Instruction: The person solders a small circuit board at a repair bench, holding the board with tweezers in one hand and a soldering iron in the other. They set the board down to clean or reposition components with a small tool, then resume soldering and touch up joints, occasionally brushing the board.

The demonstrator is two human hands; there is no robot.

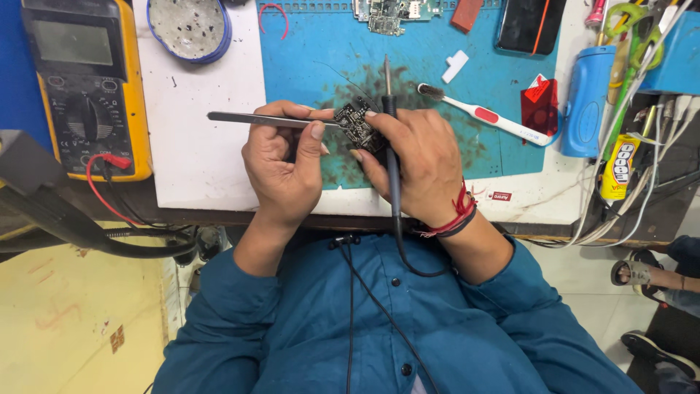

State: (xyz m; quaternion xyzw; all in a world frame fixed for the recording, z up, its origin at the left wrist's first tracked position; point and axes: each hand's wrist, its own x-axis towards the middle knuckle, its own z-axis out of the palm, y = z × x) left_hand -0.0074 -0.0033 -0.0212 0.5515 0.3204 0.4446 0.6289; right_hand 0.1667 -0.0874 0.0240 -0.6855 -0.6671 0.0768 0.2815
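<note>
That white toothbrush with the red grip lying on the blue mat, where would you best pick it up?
Take the toothbrush by its red-padded middle, coming from above. It lies flat and slanted on the blue mat, its dirty bristles toward the right hand, and the handle has bare mat on both sides for fingers.

Shiny metal tweezers (pixel 255 119), stained blue mat (pixel 321 58)

The small circuit board (pixel 357 124) is half covered by the fingers. The phone (pixel 529 22) and the yellow multimeter (pixel 87 80) are cut off at the top edge.

Two circuit boards (pixel 357 122) (pixel 394 13), one multimeter (pixel 87 84), one toothbrush (pixel 485 114).
</note>
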